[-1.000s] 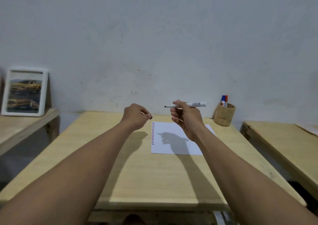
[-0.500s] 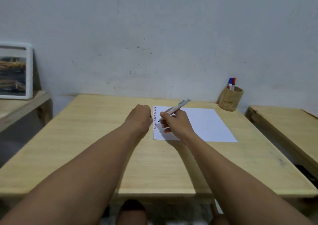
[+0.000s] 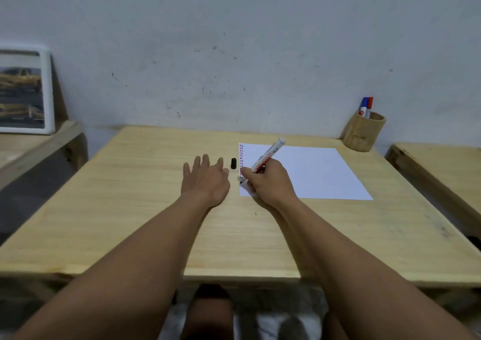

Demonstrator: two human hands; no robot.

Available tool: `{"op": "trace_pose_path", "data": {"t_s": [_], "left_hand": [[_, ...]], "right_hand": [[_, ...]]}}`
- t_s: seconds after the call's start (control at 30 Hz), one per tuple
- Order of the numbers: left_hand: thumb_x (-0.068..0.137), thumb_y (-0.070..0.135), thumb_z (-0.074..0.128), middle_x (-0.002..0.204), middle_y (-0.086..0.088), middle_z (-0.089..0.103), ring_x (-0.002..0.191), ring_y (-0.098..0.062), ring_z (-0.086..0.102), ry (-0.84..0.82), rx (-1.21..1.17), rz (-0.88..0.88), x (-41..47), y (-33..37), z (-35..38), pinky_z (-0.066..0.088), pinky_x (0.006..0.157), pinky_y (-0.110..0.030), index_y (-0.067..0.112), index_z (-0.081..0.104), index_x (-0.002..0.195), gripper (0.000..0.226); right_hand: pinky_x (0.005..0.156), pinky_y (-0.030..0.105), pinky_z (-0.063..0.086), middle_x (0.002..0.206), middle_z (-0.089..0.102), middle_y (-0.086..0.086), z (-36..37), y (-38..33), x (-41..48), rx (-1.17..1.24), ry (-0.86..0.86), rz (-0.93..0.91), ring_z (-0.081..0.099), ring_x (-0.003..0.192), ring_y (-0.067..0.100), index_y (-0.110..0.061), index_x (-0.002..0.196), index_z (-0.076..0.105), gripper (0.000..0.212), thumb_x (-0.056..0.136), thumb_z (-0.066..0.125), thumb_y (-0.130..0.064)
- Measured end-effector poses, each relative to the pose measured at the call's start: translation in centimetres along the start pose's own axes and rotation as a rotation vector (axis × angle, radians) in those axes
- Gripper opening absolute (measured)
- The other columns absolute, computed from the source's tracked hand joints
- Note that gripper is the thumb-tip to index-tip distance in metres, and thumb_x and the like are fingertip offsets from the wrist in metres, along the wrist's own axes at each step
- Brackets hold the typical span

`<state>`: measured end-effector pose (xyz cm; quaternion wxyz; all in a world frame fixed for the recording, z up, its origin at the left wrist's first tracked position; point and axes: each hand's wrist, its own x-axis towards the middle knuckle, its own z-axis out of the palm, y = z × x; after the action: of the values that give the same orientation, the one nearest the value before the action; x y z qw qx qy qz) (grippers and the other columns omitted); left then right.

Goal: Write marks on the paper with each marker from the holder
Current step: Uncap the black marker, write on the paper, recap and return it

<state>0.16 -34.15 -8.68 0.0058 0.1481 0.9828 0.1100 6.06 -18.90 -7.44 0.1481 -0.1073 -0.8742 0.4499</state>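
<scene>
Head view, looking down over a light wooden table pushed against a pale scuffed wall.

Right hand clenched around a white marker, barrel angled up and away to the right, dark tip down at the left edge of the paper. Tip at or just above the sheet; contact not resolvable.

Paper lying flat on table, right of centre, near-left corner partly under right hand. Column of short red and dark marks running down its left margin, otherwise blank.

Left hand released, palm down, fingers spread and flat over the table just left of the paper. Holding nothing.

Black marker cap resting on the table between left fingertips and paper edge, touching neither as far as visible.

Wooden holder standing at the far right corner of the table, beyond the paper and well apart from both hands. Two capped markers inside, leaning together: blue marker and red marker.

Framed picture leaning against wall on a lower side bench, far left. Second wooden surface at right edge, separate from table. Knees visible below near table edge, blurred.
</scene>
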Motion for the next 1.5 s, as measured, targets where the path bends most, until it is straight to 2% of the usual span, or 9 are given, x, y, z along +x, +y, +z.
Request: {"op": "trace_pose_path", "data": {"t_s": [0.43, 0.57, 0.7, 0.83, 0.97, 1.07, 1.2, 1.37, 1.5], "left_hand": [[0.106, 0.039, 0.019, 0.169, -0.014, 0.012, 0.157, -0.032, 0.004, -0.011, -0.007, 0.0, -0.2, 0.1, -0.1, 0.004, 0.124, -0.055, 0.025, 0.02, 0.16, 0.056], [0.104, 0.032, 0.024, 0.158, -0.012, 0.039, 0.15, -0.034, 0.026, 0.074, -0.086, -0.02, -0.2, 0.2, -0.2, 0.017, 0.121, -0.055, 0.021, 0.035, 0.153, 0.052], [0.101, 0.031, 0.038, 0.137, -0.01, 0.06, 0.127, -0.036, 0.051, 0.224, -0.275, 0.024, -0.4, 1.0, -1.2, 0.039, 0.105, -0.046, 0.024, 0.039, 0.152, 0.052], [0.098, 0.035, 0.05, 0.132, -0.008, 0.061, 0.127, -0.031, 0.054, 0.142, -0.271, 0.097, 0.5, 1.6, -2.1, 0.045, 0.101, -0.044, 0.032, 0.047, 0.148, 0.051], [0.094, 0.018, 0.058, 0.105, -0.008, 0.075, 0.101, -0.031, 0.067, 0.168, -0.319, 0.095, 1.2, 2.1, -2.3, 0.054, 0.085, -0.041, 0.016, 0.076, 0.107, 0.023], [0.091, 0.014, 0.062, 0.094, -0.002, 0.075, 0.085, -0.022, 0.068, 0.226, -0.531, 0.023, 1.1, 3.2, -3.1, 0.053, 0.075, -0.03, 0.014, 0.076, 0.098, 0.016], [0.092, 0.009, 0.065, 0.079, 0.004, 0.068, 0.065, -0.007, 0.056, 0.273, -0.945, -0.08, 0.7, 5.6, -5.2, 0.041, 0.047, -0.007, 0.012, 0.074, 0.09, 0.01], [0.092, 0.02, 0.067, 0.098, -0.001, 0.075, 0.084, -0.017, 0.06, 0.133, -1.106, -0.067, 0.7, 6.8, -7.4, 0.047, 0.069, -0.025, 0.022, 0.075, 0.084, 0.012], [0.096, 0.02, 0.064, 0.099, 0.002, 0.074, 0.086, -0.014, 0.06, 0.001, -1.212, -0.054, 0.1, 8.0, -8.3, 0.049, 0.072, -0.028, 0.019, 0.074, 0.093, 0.01]], "right_hand": [[0.049, 0.018, 0.042, 0.058, 0.066, -0.005, -0.2, -0.2, -0.1, -0.01, -0.03, 0.004, 0.059, 0.048, 0.005, -0.015, 0.062, 0.059, 0.028, 0.088, 0.065, -0.023], [0.048, 0.018, 0.042, 0.051, 0.062, -0.007, -0.4, -0.2, -0.2, 0.086, 0.013, 0.053, 0.055, 0.043, 0.003, -0.01, 0.059, 0.057, 0.033, 0.089, 0.065, -0.023], [0.059, 0.034, 0.044, 0.06, 0.058, 0.004, -0.8, -0.5, 0.1, 0.248, 0.055, 0.105, 0.054, 0.056, 0.018, 0.006, 0.078, 0.064, 0.037, 0.086, 0.069, -0.03], [0.054, 0.031, 0.045, 0.058, 0.058, -0.003, -1.6, -0.6, 0.6, 0.444, 0.076, 0.147, 0.052, 0.05, 0.014, -0.011, 0.083, 0.067, 0.015, 0.087, 0.073, -0.024], [0.051, 0.028, 0.05, 0.066, 0.063, 0.003, -2.8, -1.0, 0.9, 0.578, 0.074, 0.185, 0.058, 0.053, 0.014, -0.008, 0.087, 0.069, 0.014, 0.092, 0.068, -0.021], [0.049, 0.027, 0.049, 0.068, 0.063, 0.008, -3.9, -1.8, 1.2, 0.675, 0.08, 0.211, 0.056, 0.051, 0.015, -0.005, 0.085, 0.068, 0.016, 0.094, 0.061, -0.017], [0.047, 0.023, 0.049, 0.067, 0.062, 0.005, -5.3, -2.5, 1.5, 0.698, 0.143, 0.205, 0.055, 0.05, 0.012, -0.002, 0.092, 0.069, 0.018, 0.094, 0.065, -0.02], [0.05, 0.023, 0.05, 0.066, 0.059, 0.002, -7.2, -3.5, 1.7, 0.756, 0.243, 0.182, 0.054, 0.052, 0.012, -0.002, 0.095, 0.069, 0.019, 0.092, 0.069, -0.02], [0.049, 0.023, 0.051, 0.067, 0.061, 0.002, -8.4, -4.2, 1.3, 0.793, 0.263, 0.163, 0.055, 0.053, 0.011, 0.003, 0.101, 0.07, 0.023, 0.091, 0.07, -0.018]]}}
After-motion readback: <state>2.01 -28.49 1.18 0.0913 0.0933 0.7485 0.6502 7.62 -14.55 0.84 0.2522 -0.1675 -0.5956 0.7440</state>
